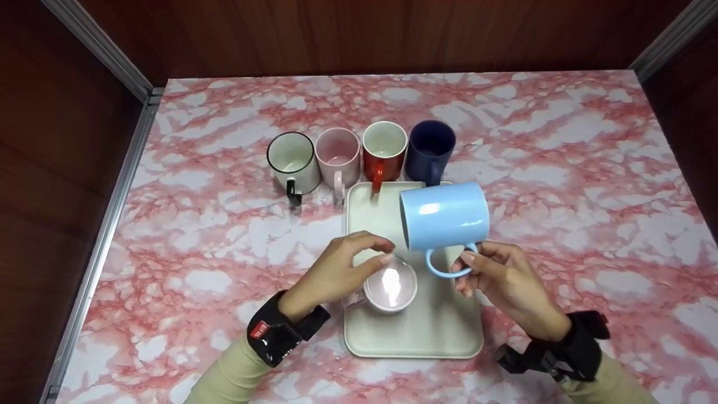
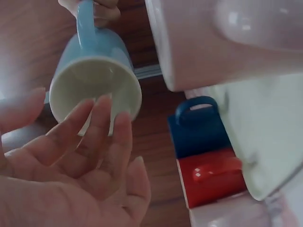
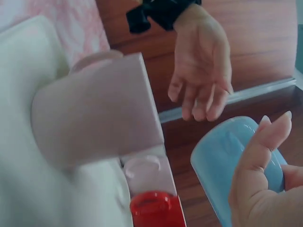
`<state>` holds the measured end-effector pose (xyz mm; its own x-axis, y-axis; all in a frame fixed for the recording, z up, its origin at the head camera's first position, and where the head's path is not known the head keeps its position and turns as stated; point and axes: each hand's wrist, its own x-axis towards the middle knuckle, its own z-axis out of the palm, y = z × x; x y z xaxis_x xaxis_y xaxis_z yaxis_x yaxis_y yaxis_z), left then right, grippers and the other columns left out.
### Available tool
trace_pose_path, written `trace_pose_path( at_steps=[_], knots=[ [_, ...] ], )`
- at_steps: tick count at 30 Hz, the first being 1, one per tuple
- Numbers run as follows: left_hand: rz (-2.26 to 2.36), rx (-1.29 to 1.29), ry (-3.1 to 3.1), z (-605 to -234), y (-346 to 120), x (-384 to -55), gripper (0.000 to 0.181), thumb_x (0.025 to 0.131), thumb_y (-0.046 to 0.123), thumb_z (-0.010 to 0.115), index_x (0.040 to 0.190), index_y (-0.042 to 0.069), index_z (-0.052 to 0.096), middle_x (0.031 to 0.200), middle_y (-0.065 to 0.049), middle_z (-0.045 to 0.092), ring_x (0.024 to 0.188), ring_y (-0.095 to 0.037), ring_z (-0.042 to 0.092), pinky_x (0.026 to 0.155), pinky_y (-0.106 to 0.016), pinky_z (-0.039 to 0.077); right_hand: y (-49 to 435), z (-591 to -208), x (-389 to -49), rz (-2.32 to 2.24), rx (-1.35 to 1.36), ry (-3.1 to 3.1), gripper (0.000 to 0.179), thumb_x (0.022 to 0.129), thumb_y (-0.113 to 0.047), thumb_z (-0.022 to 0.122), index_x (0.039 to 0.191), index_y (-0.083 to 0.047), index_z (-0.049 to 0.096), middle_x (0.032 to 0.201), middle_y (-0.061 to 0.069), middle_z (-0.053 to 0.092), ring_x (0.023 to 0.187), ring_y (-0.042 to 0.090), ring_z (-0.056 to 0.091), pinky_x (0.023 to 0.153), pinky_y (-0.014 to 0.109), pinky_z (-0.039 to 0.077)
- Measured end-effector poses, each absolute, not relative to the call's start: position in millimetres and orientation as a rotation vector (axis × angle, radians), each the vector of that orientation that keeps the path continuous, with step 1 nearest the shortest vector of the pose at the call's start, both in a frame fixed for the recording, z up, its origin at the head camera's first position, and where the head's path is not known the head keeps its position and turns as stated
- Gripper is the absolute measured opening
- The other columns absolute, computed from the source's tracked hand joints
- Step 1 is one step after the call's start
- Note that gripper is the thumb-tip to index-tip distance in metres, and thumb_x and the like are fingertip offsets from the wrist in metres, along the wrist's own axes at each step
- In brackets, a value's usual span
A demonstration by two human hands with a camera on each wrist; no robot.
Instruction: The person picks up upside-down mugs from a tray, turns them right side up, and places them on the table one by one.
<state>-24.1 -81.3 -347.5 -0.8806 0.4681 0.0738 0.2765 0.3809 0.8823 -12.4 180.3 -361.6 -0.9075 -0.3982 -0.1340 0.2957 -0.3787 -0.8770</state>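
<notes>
My right hand [image 1: 507,275] grips the handle of a light blue mug [image 1: 446,216] between thumb and fingers. The mug is held on its side above the tray, its mouth facing left toward my left hand [image 1: 336,269]. That hand holds nothing, its fingers loosely bent, as the left wrist view also shows in front of the blue mug's pale inside [image 2: 94,85]. Just below its fingertips, a pale pink mug [image 1: 391,286] stands on the cream tray [image 1: 415,342], handle to the left; whether its mouth or base faces up I cannot tell.
Behind the tray stands a row of upright mugs: white with black rim [image 1: 294,160], pink [image 1: 337,154], red [image 1: 384,148] and dark blue [image 1: 431,148]. Their handles point toward me. The marbled table [image 1: 213,241] has dark wooden panels [image 1: 364,39] around it.
</notes>
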Motion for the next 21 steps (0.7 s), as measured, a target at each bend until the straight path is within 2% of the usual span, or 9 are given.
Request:
trace_pose_path(
  at_steps=[5,12,16,21],
  knots=[
    [1.527,0.654,2.366,-344,-64,-23,0.023,0.090,0.018,0.058,0.104,0.001,0.065,0.102,-0.008,0.065,0.100,-0.016,0.058,0.090,-0.030,0.042,169,-359,-12,-2.386,-0.117,1.379,0.015,0.093,0.003,0.044,0.087,0.005,0.057,0.079,0.013,0.064,0.061,0.018,0.060,0.055,0.025,0.049],
    [1.871,0.433,2.093,-344,-41,-21,0.023,0.090,0.014,0.057,0.105,-0.004,0.063,0.100,-0.010,0.065,0.090,-0.013,0.058,0.081,-0.030,0.045,163,-357,-12,-2.460,-0.190,1.270,0.021,0.095,0.004,0.039,0.091,0.006,0.059,0.084,0.013,0.064,0.064,0.019,0.061,0.057,0.025,0.048],
    [2.106,0.265,1.840,-344,-31,-21,0.022,0.089,0.007,0.057,0.103,-0.010,0.059,0.095,-0.013,0.064,0.085,-0.013,0.059,0.081,-0.029,0.046,163,-356,-14,-2.488,-0.230,1.211,0.021,0.095,0.005,0.037,0.094,0.007,0.058,0.086,0.014,0.064,0.066,0.019,0.062,0.059,0.025,0.048],
    [2.289,0.043,1.563,-341,-18,-20,0.017,0.088,0.001,0.056,0.100,-0.012,0.056,0.083,-0.007,0.060,0.072,-0.009,0.054,0.068,-0.023,0.046,165,-353,-16,-2.494,-0.301,1.168,0.026,0.096,0.007,0.032,0.096,0.009,0.058,0.088,0.015,0.064,0.068,0.019,0.062,0.059,0.025,0.048]
  ],
)
